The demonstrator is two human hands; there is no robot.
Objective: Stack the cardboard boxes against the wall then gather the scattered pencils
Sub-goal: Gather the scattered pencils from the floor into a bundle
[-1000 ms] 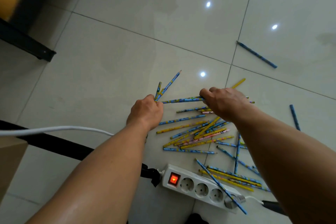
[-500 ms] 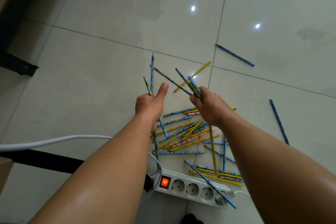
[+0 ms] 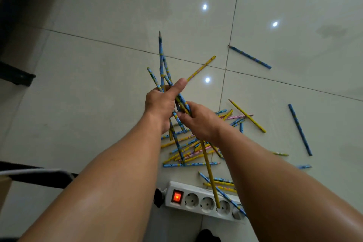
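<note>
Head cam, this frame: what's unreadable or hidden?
Head view throughout.
Held pencils: count unclear; left hand and right hand cover their middles.
Floor pile: partly behind the right forearm.
Power strip: right end behind that forearm.
Brown corner: cut by the left edge; cannot tell if it is a box.

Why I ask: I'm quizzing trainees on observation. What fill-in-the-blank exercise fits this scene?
1. The left hand and right hand both grip a bundle of ____.
2. The glowing switch shows the white power strip is switched ____.
3. One blue stray lies alone beyond the tile joint, on the ____.

Missing words: pencils; on; floor.
</note>
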